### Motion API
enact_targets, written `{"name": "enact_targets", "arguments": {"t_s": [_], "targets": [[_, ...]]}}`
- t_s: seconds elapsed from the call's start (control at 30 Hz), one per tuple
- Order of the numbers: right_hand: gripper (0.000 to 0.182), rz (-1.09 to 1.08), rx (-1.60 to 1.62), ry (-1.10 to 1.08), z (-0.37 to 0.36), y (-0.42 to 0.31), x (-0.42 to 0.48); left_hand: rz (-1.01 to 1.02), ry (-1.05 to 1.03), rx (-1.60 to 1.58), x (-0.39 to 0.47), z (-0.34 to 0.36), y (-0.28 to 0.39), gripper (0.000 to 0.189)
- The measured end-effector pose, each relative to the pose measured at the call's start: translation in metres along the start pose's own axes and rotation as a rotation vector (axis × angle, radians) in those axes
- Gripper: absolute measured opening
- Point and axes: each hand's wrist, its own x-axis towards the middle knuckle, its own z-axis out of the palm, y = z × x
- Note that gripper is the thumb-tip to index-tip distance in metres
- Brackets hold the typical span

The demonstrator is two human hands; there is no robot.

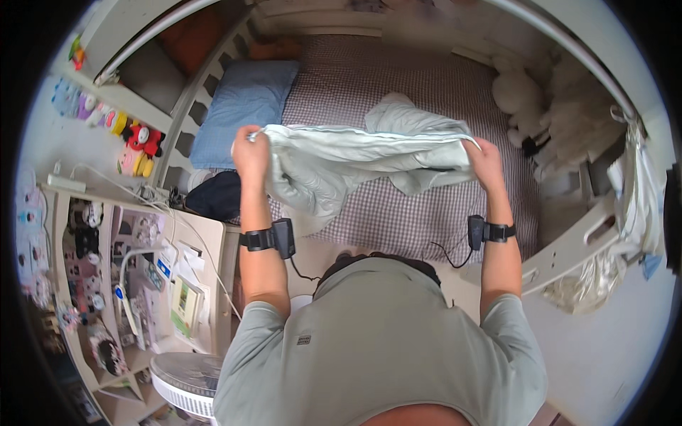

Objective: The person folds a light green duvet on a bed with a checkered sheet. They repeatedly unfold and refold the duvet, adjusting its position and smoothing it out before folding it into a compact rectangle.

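Note:
A pale green-white quilt (325, 175) is stretched between my two hands above the bed. My left hand (251, 157) grips its upper left corner, and my right hand (485, 162) grips the edge at the other end. The quilt's upper edge runs nearly straight between them, while the rest hangs in loose folds. A bunched part lies behind that edge on the checked bed sheet (415, 213). Left of the quilt, a blue pillow (245, 106) rests at the bed's slatted end. Each forearm wears a black strap with a small device and a cable.
A dark cloth item (216, 197) lies beside the pillow. To the left stand a desk with a lamp (125, 298), books (186, 309) and shelves; an electric fan (186, 381) is below. Plush toys (517, 90) sit at the bed's right end, near a white rail (575, 245). A curved metal bar crosses overhead.

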Motion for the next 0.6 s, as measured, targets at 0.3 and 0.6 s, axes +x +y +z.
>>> {"name": "enact_targets", "arguments": {"t_s": [0.3, 0.6], "targets": [[0.018, -0.413, -0.181, -0.123, 0.104, -0.042, -0.049, 0.363, -1.008, -0.176, -0.129, 0.076, 0.089, 0.084], [0.016, -0.575, -0.147, -0.200, 0.122, -0.032, -0.087, 0.575, -0.726, 0.179, -0.160, 0.081, 0.071, 0.021]]}}
